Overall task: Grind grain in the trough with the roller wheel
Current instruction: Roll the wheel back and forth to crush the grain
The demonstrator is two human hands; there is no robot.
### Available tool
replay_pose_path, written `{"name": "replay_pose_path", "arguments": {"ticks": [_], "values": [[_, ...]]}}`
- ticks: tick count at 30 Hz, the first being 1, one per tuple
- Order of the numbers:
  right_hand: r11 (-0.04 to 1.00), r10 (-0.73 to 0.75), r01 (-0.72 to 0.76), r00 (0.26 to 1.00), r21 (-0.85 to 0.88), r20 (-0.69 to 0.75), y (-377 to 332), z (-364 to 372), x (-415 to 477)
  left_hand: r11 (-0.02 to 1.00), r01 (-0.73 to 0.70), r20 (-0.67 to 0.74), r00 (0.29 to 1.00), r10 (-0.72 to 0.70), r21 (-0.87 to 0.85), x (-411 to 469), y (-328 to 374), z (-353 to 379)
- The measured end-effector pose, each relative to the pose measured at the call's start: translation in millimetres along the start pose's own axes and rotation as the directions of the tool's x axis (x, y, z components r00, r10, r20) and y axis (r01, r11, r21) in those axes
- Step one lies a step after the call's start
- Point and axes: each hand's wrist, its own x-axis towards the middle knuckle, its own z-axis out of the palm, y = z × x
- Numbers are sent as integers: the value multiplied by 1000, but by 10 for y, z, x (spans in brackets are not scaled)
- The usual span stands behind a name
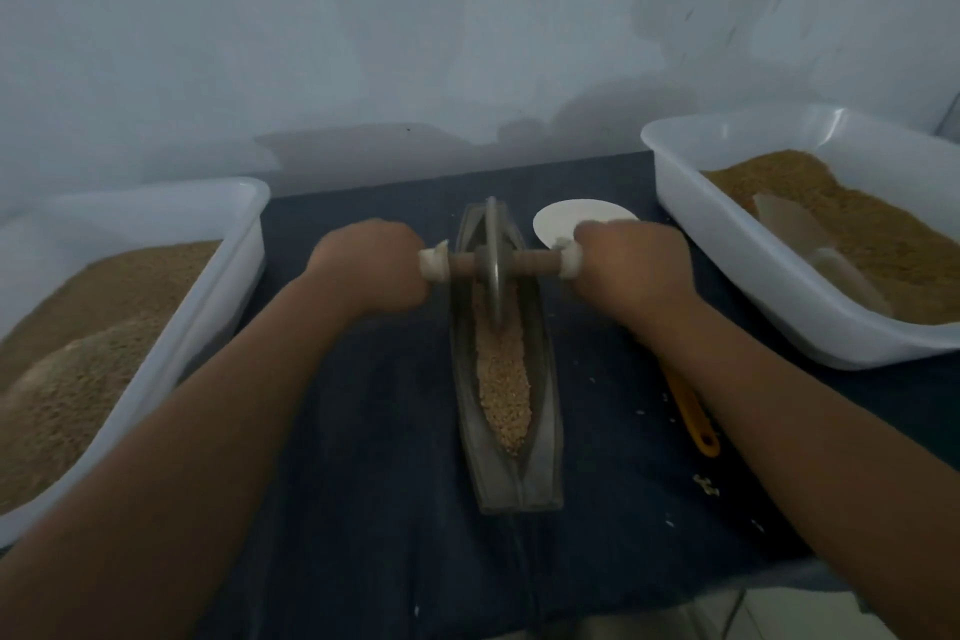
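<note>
While the left tub (244, 224), heaped with brown meal, stands at the edge of the dark cloth (363, 431), a person's left hand (371, 265) closes in a full fist, fingers curled tight round the pale-wrapped left end of the wooden axle (535, 259). At centre, the roller wheel (493, 270) stands upright on its edge in the far half of the narrow metal trough (540, 431), which runs lengthwise away from the person. The grain (506, 390) lies coarse and mostly whole along the near half of the groove. The right hand (631, 270) grips the axle's other wrapped end in the same closed fist, partly covering a white disc (561, 218) on the cloth behind it. Further right lie a yellow-handled tool (691, 411), a few spilled flecks, and the right tub (727, 276) with a pale scoop (810, 234) resting on its brown contents. The grinding stroke appears to be under way, with much left to crush. The next pass probably calls for drawing the wheel back over the near grain, both fists pressing down evenly so the disc stays upright in the groove.
</note>
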Motion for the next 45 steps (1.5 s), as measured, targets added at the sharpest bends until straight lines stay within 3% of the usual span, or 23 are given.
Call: {"name": "replay_pose_path", "arguments": {"ticks": [4, 9, 11, 14, 18, 21, 24, 27, 29, 32, 35, 37, 42, 45], "values": [[999, -36, 36, 999, 29, 8, -43, -83, 143, 999, 35, -49, 998, -37, -39, -19, 16, 37], [984, -178, 178, 968, 16, 177, 62, -293, -444, 991, -85, 83, 992, 94, -99, -735, -51, 213], [968, -241, 246, 964, -38, 108, 77, -316, -562, 986, -69, 77, 994, 81, -154, -943, -65, 312], [983, -184, 181, 965, 34, 188, 64, -292, -337, 989, -44, 69, 996, 54, -141, -738, -52, 333], [993, -88, 83, 994, 81, 60, -63, -198, 166, 990, 47, -15, 999, -49, -131, -97, -55, 180], [998, -60, 57, 994, 41, 91, -92, -236, 232, 988, 59, -36, 997, -65, -140, -20, -25, 135], [989, -107, 88, 981, 120, 165, 24, -238, -73, 993, -8, 0, 1000, 8, -116, -370, -22, 199], [971, -233, 230, 972, 65, 37, 99, -306, -547, 993, -93, -49, 995, 90, -74, -842, -32, 288], [970, -236, 232, 971, 78, 48, 116, -324, -669, 993, -112, -85, 990, 109, -35, -897, -20, 293], [995, -100, 95, 984, 39, 146, 79, -185, -417, 999, -39, -63, 997, 38, -10, -582, 29, 183], [1000, -4, 4, 999, 1, 37, -21, -74, 7, 998, 53, -83, 995, -54, -15, -157, 40, 41], [996, -31, 35, 998, 80, -60, -76, -96, 144, 998, 68, -85, 994, -69, -20, -19, 54, -21], [999, -35, 38, 992, -24, 119, 25, -174, -150, 998, -38, -5, 999, 38, -44, -380, 24, 64], [981, -188, 189, 982, 35, -4, 79, -292, -622, 990, -120, 55, 991, 125, -75, -724, -56, 218]]}}
